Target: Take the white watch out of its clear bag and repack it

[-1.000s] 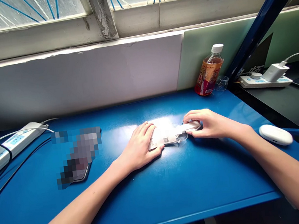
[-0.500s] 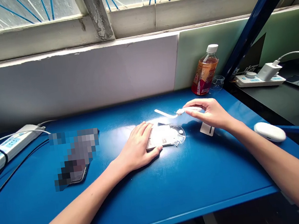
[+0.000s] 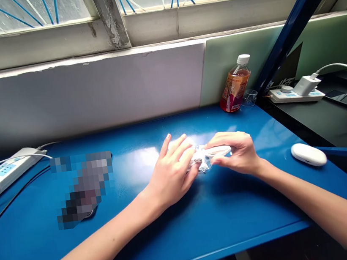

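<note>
Near the middle of the blue desk, a small clear plastic packet with white contents lies between my two hands. Over its left end is my left hand, index finger raised, with the thumb and the other fingers closed around the packet. My right hand pinches a white, rounded item at the packet's right end, fingers above and thumb below. The kind of item cannot be made out. Most of the packet is covered by my fingers.
A drink bottle and a clear cup stand at the back right. A white oval case lies right of my right hand. To the left are a blurred-out dark phone and a power strip with cables.
My right hand has come down and left with the white item to the packet. My left hand has shifted right over the packet, its index finger lifting. The white card under my right hand is out of sight.
</note>
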`<state>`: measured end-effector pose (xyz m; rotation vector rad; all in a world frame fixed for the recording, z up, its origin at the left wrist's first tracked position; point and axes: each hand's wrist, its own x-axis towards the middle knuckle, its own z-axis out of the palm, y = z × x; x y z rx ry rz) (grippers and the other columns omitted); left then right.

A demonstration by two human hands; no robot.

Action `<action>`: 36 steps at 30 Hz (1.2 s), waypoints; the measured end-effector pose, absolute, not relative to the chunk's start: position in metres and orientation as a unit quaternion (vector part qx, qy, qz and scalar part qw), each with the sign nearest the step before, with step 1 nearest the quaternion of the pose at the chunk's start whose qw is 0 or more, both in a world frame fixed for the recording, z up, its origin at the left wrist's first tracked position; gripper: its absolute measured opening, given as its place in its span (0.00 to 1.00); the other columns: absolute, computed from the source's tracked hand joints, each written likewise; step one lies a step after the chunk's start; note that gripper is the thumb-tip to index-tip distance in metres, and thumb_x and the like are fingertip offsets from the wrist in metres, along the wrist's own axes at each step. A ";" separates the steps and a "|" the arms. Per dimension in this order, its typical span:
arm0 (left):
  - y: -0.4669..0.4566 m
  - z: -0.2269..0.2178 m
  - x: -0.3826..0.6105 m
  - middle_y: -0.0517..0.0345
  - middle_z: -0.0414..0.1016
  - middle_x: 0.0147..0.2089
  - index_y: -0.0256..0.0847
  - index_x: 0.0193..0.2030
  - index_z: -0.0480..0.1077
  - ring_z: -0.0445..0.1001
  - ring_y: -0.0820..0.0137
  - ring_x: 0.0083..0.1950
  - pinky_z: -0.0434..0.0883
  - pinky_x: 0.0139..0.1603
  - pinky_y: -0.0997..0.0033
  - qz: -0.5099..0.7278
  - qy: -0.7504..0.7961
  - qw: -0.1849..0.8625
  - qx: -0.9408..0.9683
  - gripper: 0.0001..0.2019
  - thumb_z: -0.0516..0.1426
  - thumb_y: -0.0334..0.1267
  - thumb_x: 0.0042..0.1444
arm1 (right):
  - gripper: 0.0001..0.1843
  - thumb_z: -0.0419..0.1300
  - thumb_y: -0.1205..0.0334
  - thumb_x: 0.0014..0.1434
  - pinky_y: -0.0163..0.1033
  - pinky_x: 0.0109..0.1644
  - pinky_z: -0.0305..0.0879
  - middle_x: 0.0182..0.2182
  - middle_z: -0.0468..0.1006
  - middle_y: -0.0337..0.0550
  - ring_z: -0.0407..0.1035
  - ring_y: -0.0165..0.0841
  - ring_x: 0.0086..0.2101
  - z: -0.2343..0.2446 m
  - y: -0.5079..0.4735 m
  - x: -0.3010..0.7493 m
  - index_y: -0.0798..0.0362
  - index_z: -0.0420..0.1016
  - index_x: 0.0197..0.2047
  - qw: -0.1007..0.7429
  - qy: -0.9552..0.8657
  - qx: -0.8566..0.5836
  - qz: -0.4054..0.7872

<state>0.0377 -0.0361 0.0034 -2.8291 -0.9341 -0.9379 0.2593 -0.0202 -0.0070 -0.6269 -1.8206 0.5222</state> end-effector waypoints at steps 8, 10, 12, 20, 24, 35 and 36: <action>-0.049 0.005 0.045 0.49 0.78 0.33 0.36 0.35 0.72 0.77 0.65 0.35 0.73 0.39 0.65 -0.358 -0.328 -0.316 -0.815 0.16 0.48 0.40 0.70 | 0.08 0.69 0.55 0.56 0.38 0.30 0.66 0.27 0.79 0.41 0.72 0.32 0.27 0.012 -0.026 0.239 0.50 0.84 0.32 0.574 -0.643 -0.298 0.411; -0.052 0.010 0.049 0.48 0.79 0.38 0.36 0.41 0.73 0.79 0.64 0.40 0.74 0.45 0.65 -0.332 -0.333 -0.488 -0.735 0.16 0.48 0.43 0.71 | 0.13 0.68 0.49 0.57 0.37 0.26 0.64 0.25 0.76 0.39 0.69 0.30 0.24 0.019 -0.019 0.230 0.50 0.84 0.33 0.560 -0.594 -0.317 0.483; -0.052 0.013 0.054 0.47 0.79 0.38 0.35 0.46 0.71 0.81 0.64 0.38 0.76 0.43 0.64 -0.298 -0.310 -0.666 -0.609 0.18 0.47 0.48 0.71 | 0.16 0.67 0.46 0.57 0.36 0.29 0.64 0.26 0.77 0.39 0.68 0.29 0.25 0.023 -0.010 0.219 0.51 0.83 0.32 0.565 -0.547 -0.331 0.522; -0.046 -0.001 0.059 0.41 0.81 0.39 0.31 0.45 0.71 0.83 0.62 0.37 0.78 0.42 0.64 -0.303 -0.282 -0.834 -0.365 0.16 0.54 0.45 0.67 | 0.32 0.36 0.49 0.73 0.43 0.55 0.70 0.46 0.83 0.52 0.78 0.36 0.44 0.021 0.008 0.199 0.58 0.77 0.51 0.411 -0.312 -0.211 0.830; -0.046 -0.002 0.061 0.39 0.81 0.38 0.28 0.42 0.73 0.83 0.63 0.36 0.78 0.41 0.65 -0.291 -0.295 -0.836 -0.359 0.17 0.53 0.44 0.68 | 0.32 0.36 0.51 0.73 0.47 0.64 0.62 0.51 0.80 0.58 0.75 0.40 0.52 0.014 0.009 0.208 0.64 0.75 0.53 0.389 -0.304 -0.174 0.852; -0.045 -0.006 0.058 0.41 0.81 0.36 0.29 0.43 0.74 0.83 0.62 0.35 0.78 0.41 0.64 -0.275 -0.301 -0.835 -0.370 0.17 0.53 0.44 0.68 | 0.28 0.43 0.51 0.69 0.50 0.64 0.62 0.50 0.81 0.57 0.76 0.43 0.51 0.005 0.011 0.214 0.62 0.77 0.51 0.351 -0.365 -0.166 0.846; -0.045 -0.005 0.059 0.40 0.81 0.37 0.29 0.43 0.74 0.83 0.62 0.36 0.78 0.41 0.64 -0.276 -0.301 -0.835 -0.368 0.17 0.53 0.44 0.68 | 0.30 0.42 0.50 0.70 0.51 0.64 0.62 0.50 0.81 0.57 0.76 0.43 0.51 0.006 0.010 0.214 0.62 0.77 0.51 0.351 -0.362 -0.167 0.847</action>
